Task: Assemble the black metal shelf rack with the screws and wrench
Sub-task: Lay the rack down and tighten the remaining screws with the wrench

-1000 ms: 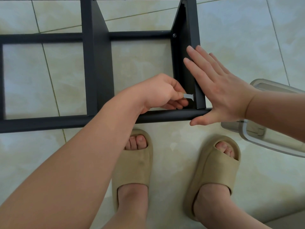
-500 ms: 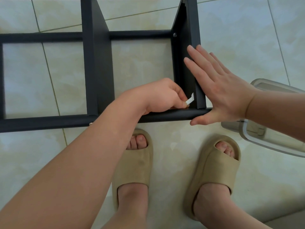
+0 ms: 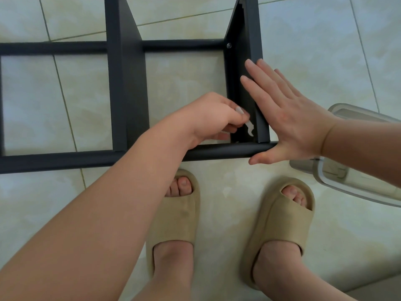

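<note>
The black metal shelf rack (image 3: 121, 83) stands on the tiled floor in front of me, with its near rail (image 3: 217, 152) running across the view. My left hand (image 3: 212, 118) reaches inside the frame and pinches a small flat silver wrench (image 3: 250, 128) at the bottom of the right upright (image 3: 252, 40). The wrench's open jaw points down toward the joint with the near rail; the screw there is hidden. My right hand (image 3: 284, 118) lies flat with straight fingers against the outer side of that upright, thumb on the rail's end. A fitted screw (image 3: 228, 45) shows higher on the upright.
A clear plastic container (image 3: 355, 187) lies on the floor at the right, partly under my right forearm. My feet in beige slides (image 3: 175, 222) stand just in front of the rack's near rail. Pale floor tiles surround the rack.
My left hand has turned the wrench from pointing right to pointing downward at the lower corner joint. My right hand and the rack have stayed in place.
</note>
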Demonstrator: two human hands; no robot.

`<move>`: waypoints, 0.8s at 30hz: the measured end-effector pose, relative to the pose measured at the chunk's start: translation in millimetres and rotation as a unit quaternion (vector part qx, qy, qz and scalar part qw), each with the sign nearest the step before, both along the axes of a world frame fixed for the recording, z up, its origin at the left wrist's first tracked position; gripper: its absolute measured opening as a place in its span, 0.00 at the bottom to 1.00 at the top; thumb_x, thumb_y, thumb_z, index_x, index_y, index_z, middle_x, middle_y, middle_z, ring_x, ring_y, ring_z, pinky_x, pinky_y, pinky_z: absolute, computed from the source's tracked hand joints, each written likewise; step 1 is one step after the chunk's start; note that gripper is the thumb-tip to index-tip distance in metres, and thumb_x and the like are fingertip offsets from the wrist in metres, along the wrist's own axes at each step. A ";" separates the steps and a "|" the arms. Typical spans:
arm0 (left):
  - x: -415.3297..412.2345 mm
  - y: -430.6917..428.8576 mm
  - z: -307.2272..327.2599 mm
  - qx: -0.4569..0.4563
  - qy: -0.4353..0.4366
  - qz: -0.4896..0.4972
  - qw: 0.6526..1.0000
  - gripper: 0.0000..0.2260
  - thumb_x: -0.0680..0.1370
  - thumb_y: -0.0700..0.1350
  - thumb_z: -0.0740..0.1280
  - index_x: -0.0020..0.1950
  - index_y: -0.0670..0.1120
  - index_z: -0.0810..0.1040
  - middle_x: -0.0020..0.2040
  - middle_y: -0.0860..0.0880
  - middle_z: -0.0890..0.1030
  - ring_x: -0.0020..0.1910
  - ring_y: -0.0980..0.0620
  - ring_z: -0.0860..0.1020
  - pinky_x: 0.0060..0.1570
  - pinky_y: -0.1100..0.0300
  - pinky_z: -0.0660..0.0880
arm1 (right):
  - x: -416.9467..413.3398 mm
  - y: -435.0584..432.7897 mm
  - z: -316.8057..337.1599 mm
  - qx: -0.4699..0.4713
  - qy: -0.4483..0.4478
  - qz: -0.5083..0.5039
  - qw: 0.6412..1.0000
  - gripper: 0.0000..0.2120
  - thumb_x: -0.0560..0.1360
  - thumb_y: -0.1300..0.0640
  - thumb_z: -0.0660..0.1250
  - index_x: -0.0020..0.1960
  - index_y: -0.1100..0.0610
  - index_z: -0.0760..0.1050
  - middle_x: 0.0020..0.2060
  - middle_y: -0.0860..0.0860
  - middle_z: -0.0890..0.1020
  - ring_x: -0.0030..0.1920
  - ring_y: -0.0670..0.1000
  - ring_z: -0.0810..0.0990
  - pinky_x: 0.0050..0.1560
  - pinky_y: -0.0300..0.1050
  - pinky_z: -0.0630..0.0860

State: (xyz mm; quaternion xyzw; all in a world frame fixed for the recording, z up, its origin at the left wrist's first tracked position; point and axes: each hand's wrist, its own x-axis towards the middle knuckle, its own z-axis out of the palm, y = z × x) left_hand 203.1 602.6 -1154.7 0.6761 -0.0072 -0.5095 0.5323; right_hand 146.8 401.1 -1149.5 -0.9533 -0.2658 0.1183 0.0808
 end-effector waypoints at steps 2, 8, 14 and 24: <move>-1.2 -2.7 -0.6 -0.008 0.066 0.040 0.997 0.01 0.78 0.44 0.71 0.47 0.48 0.80 0.36 0.54 0.83 0.41 0.56 0.83 0.42 0.60 0.77 | 0.1 0.1 0.1 0.001 0.000 0.000 1.000 0.63 0.67 0.19 0.57 0.82 0.65 0.45 0.81 0.63 0.45 0.81 0.63 0.42 0.78 0.68 0.51; -2.8 -8.0 -1.7 0.003 0.048 0.079 0.996 0.02 0.78 0.42 0.71 0.46 0.48 0.80 0.35 0.52 0.84 0.37 0.55 0.84 0.40 0.61 0.78 | 0.1 0.8 1.1 0.001 0.000 0.000 1.000 0.63 0.67 0.20 0.58 0.81 0.65 0.46 0.81 0.63 0.45 0.81 0.63 0.42 0.77 0.68 0.52; -2.8 -12.6 -0.4 0.015 0.036 0.094 0.995 0.01 0.79 0.44 0.70 0.48 0.49 0.80 0.36 0.52 0.85 0.39 0.56 0.85 0.41 0.60 0.77 | 0.3 1.4 2.5 -0.001 0.004 -0.001 1.000 0.63 0.67 0.20 0.58 0.81 0.66 0.46 0.81 0.63 0.45 0.81 0.63 0.42 0.78 0.68 0.51; -3.2 -11.8 4.7 0.017 0.061 0.074 0.995 0.02 0.80 0.46 0.69 0.50 0.50 0.80 0.37 0.53 0.84 0.40 0.53 0.82 0.45 0.57 0.75 | 0.5 0.2 -0.1 0.004 -0.002 0.002 1.000 0.62 0.67 0.19 0.57 0.82 0.65 0.46 0.81 0.63 0.45 0.81 0.63 0.43 0.77 0.68 0.52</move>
